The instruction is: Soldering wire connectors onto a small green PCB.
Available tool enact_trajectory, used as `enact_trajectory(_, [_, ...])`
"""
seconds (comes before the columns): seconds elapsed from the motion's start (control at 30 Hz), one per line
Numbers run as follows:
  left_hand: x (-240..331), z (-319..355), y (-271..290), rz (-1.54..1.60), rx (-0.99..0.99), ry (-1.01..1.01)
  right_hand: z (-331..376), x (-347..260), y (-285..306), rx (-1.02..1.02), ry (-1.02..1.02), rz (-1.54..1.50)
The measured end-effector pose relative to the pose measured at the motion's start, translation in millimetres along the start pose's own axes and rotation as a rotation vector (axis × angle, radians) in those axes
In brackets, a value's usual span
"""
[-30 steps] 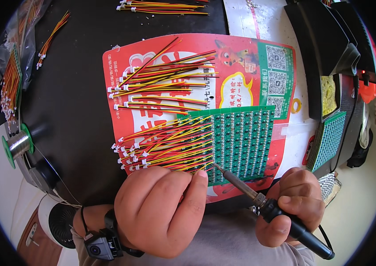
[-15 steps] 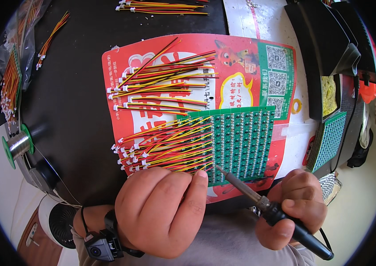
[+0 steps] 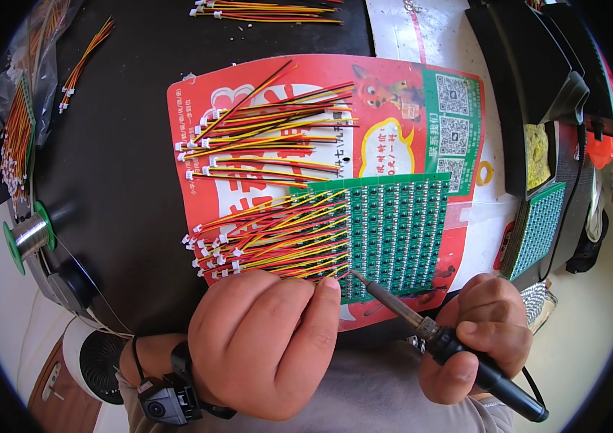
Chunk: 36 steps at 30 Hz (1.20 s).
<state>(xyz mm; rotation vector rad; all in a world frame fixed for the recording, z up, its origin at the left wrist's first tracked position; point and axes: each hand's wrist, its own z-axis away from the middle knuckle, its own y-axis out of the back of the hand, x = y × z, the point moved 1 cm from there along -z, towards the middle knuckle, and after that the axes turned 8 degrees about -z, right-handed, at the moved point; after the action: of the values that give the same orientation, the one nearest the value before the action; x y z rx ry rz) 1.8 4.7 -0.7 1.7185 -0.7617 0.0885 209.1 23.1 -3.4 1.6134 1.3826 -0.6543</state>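
Circuit panel (image 3: pixel 397 238) lies on the red sheet (image 3: pixel 321 68), loose wires (image 3: pixel 277 112) just beyond. Right hand (image 3: pixel 478 338): fingers closed round a soldering iron (image 3: pixel 442 342). Left hand (image 3: pixel 267 346): fingers bunched, obscuring the panel's near-left corner; hold cannot be determined.

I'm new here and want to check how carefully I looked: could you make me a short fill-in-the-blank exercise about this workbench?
1. The soldering iron is held in the person's ____ hand.
2. The large circuit panel near the iron's tip is ____ in colour.
3. The small connectors on the ends of the wires are coloured ____.
4. The spool of silvery wire is on the ____ side of the picture.

Missing words: right; green; white; left.
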Motion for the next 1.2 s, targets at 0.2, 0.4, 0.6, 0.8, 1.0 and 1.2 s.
enact_trajectory(0.2, [-2.1, -0.2, -1.2, 0.017, -0.008, -0.004, -0.6, 3.0, -0.9, -0.010, 0.015, -0.002])
enact_trajectory(0.4, [-2.1, -1.5, 0.6, 0.031, -0.021, 0.008, -1.1, 2.4, -1.0, -0.009, 0.015, -0.019])
enact_trajectory(0.6, [-1.9, 0.0, -1.1, 0.000, -0.019, 0.005, 0.1, 3.5, -1.6, 0.006, 0.024, -0.016])
enact_trajectory(0.8, [-1.2, 0.0, -0.1, 0.010, -0.025, 0.004, -4.2, 0.2, 2.8, -0.122, -0.023, -0.060])
enact_trajectory(1.0, [-1.1, 0.1, -1.9, 0.004, -0.019, -0.003, 0.2, 1.7, 0.6, 0.009, 0.012, -0.021])
enact_trajectory(1.2, [-1.4, -0.2, -1.7, 0.006, -0.017, -0.014, -0.6, 2.8, -1.0, -0.015, 0.028, -0.011])
